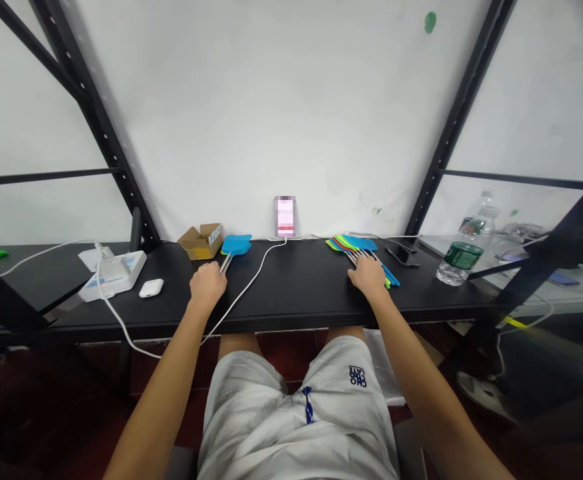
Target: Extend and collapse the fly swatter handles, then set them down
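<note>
My left hand (208,285) is closed around the metal shafts of blue flat-headed swatters (237,245), their heads pointing away toward the wall; a sliver of green shows beneath the blue. Over on the right, my right hand (369,275) lies on a fanned bunch of multicoloured swatters (347,243) with its fingers curled over the metal shafts. Their heads are blue, red, yellow and green, and blue and yellow-green handle ends stick out beside the hand. How many shafts each hand grips is hidden.
A small open cardboard box (201,241) stands behind my left hand. A phone (285,217) leans on the wall, its white cable crossing the black table (281,290). Left are a power strip (114,275) and earbud case (151,288); right, a dark phone (402,255) and water bottles (464,250).
</note>
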Action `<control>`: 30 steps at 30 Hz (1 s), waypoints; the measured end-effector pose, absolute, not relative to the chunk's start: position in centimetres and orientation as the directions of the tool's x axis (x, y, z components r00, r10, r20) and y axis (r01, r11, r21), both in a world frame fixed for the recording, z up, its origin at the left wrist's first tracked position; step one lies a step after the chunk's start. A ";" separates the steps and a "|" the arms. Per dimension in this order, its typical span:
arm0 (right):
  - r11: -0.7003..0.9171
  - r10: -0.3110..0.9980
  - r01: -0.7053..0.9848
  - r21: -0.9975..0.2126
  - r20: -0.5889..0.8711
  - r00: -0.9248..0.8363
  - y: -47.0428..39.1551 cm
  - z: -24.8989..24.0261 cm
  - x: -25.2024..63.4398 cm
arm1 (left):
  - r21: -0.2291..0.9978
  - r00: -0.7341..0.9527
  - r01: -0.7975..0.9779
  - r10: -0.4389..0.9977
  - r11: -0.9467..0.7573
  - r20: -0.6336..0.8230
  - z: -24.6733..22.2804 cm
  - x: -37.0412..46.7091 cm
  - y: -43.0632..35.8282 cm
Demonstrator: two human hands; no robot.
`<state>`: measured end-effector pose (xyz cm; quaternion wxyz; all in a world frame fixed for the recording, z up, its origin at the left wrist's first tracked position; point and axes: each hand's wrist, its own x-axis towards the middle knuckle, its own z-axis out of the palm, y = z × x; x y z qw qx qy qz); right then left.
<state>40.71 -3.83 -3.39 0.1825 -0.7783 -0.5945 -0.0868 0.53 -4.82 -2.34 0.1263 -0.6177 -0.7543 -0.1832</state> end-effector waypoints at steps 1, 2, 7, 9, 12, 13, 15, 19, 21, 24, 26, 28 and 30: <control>-0.236 0.891 0.955 -0.181 0.351 0.286 -3.9 -3.4 40.7 | 0.115 -0.201 0.979 0.884 0.168 0.421 -2.4 0.5 -4.8; -0.243 0.891 0.953 -0.181 0.347 0.293 -3.9 -3.4 40.7 | 0.110 -0.200 0.979 0.883 0.169 0.424 -2.4 0.5 -4.7; -0.257 0.901 0.948 -0.187 0.308 0.305 -4.3 -3.1 40.4 | 0.095 -0.178 0.984 0.887 0.152 0.425 -2.6 0.2 -4.5; -0.259 0.906 0.948 -0.183 0.295 0.305 -4.3 -3.1 40.3 | 0.097 -0.179 0.984 0.889 0.152 0.422 -2.6 0.1 -4.4; -0.245 0.914 0.952 -0.184 0.285 0.290 -4.2 -3.1 40.3 | 0.098 -0.201 0.979 0.890 0.177 0.408 -2.7 0.1 -4.3; -0.240 0.917 0.952 -0.187 0.278 0.286 -4.1 -3.1 40.3 | 0.096 -0.207 0.978 0.891 0.184 0.403 -2.7 0.1 -4.3; -0.235 0.927 0.952 -0.194 0.249 0.279 -4.0 -3.0 40.3 | 0.091 -0.214 0.977 0.892 0.194 0.398 -2.7 0.1 -4.3; -0.206 0.946 0.960 -0.187 0.212 0.244 -4.1 -2.9 39.9 | 0.091 -0.225 0.974 0.896 0.205 0.384 -2.5 0.1 -4.4; -0.188 0.950 0.965 -0.180 0.215 0.225 -4.3 -2.8 39.6 | 0.103 -0.243 0.970 0.900 0.220 0.361 -2.3 0.1 -4.5; -0.168 0.957 0.972 -0.166 0.209 0.202 -4.4 -2.8 39.3 | 0.111 -0.268 0.963 0.906 0.245 0.328 -1.9 0.1 -4.8; -0.147 0.962 0.976 -0.159 0.207 0.179 -4.4 -2.8 39.2 | 0.113 -0.280 0.960 0.911 0.258 0.301 -1.7 0.2 -5.0; -0.124 0.968 0.979 -0.163 0.195 0.155 -4.3 -2.9 39.2 | 0.111 -0.300 0.954 0.917 0.280 0.264 -1.6 0.2 -5.1; -0.105 0.973 0.980 -0.171 0.185 0.136 -4.3 -2.9 39.2 | 0.105 -0.322 0.946 0.917 0.305 0.236 -1.5 0.2 -5.2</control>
